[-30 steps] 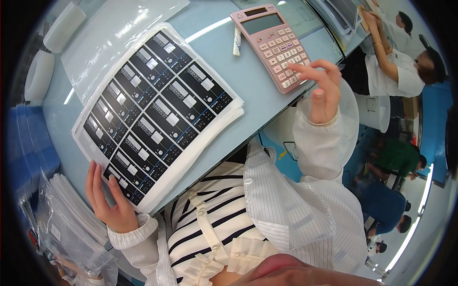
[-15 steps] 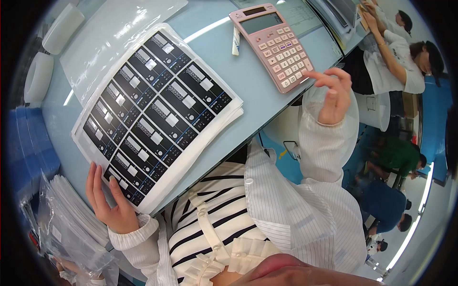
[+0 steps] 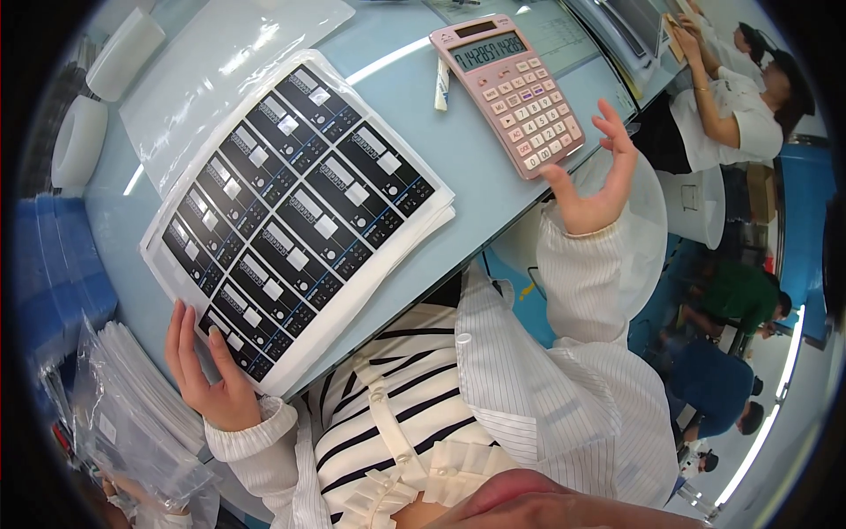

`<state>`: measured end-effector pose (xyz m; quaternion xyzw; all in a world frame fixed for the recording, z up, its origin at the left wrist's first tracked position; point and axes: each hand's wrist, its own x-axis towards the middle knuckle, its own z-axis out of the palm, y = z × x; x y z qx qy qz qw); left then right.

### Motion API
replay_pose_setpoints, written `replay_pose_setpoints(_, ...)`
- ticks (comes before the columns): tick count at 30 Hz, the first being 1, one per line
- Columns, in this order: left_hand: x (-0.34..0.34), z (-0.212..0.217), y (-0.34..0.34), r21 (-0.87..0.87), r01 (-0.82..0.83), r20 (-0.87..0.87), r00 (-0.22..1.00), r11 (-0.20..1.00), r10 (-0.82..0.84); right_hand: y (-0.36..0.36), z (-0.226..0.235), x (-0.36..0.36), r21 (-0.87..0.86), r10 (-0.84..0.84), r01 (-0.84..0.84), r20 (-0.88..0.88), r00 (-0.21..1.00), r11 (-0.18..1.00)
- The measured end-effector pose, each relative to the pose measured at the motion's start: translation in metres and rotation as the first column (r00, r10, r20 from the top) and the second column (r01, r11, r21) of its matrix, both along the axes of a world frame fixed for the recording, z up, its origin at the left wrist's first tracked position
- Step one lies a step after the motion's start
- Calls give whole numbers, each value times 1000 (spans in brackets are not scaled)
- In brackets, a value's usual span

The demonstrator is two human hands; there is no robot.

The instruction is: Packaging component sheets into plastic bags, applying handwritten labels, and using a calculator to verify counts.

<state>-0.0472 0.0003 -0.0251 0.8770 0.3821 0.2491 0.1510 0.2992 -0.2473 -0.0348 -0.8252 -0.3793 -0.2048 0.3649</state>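
Observation:
A pink calculator (image 3: 520, 106) lies near the table's front edge, and digits now show on its display. My right hand (image 3: 599, 181) is beside the calculator's lower right corner, fingers spread and curved, holding nothing. Left of it lies a stack of sheets of black labels (image 3: 310, 204), printed in a grid with white patches and blue stripes. My left hand (image 3: 216, 379) rests at the stack's lower left corner, its thumb on the top sheet and its fingers stretched along the edge.
Clear plastic film (image 3: 220, 79) lies behind the sheets, with white rolls (image 3: 79, 141) at the far left. A small white tube-like item (image 3: 441, 85) touches the calculator's left side. Bagged white sheets (image 3: 145, 388) sit at lower left. Other people (image 3: 736, 110) work at right.
My right hand has opened, its fingers lifting away from the calculator keys. The calculator's display, nearly blank before, now shows a row of digits. My left hand stays on the sheets.

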Motion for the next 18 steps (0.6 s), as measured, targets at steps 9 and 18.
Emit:
replay_pose_setpoints(9,2,1,1,-11,-4,9,1000,1000,4,12,-7,-3,-138,19,-28,-73,997,990)
replay_pose_setpoints(18,-3,3,1,-8,2,37,999,1000,-1,-4,-13,47,-21,50,-51,-28,998,998)
